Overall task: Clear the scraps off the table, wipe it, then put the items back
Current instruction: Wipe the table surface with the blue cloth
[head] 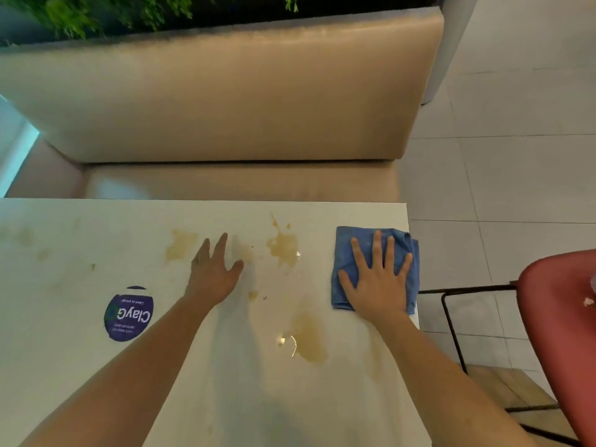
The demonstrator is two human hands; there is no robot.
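– Table [80, 246] surface?
– White top, wet tan stains [283, 246] across the middle and toward the near edge, fainter marks toward the left edge. Round purple sticker [128, 313] left of centre.
– Room?
– Beige bench seat [225, 101] along the far edge, green plants [80, 14] behind it. Pale floor tiles [516, 156] on the right, red chair [561, 317] off the right edge.
– Cloth?
– Blue cloth [346, 243], folded, at the far right corner, reaching the right edge.
– Right hand?
– Right hand [377, 282] flat on the cloth, palm down, fingers spread straight, pressing, not curled round it.
– Left hand?
– Left hand [214, 272] mid-table between two stains, fingers straight, holding nothing. Can't tell if it touches the top.
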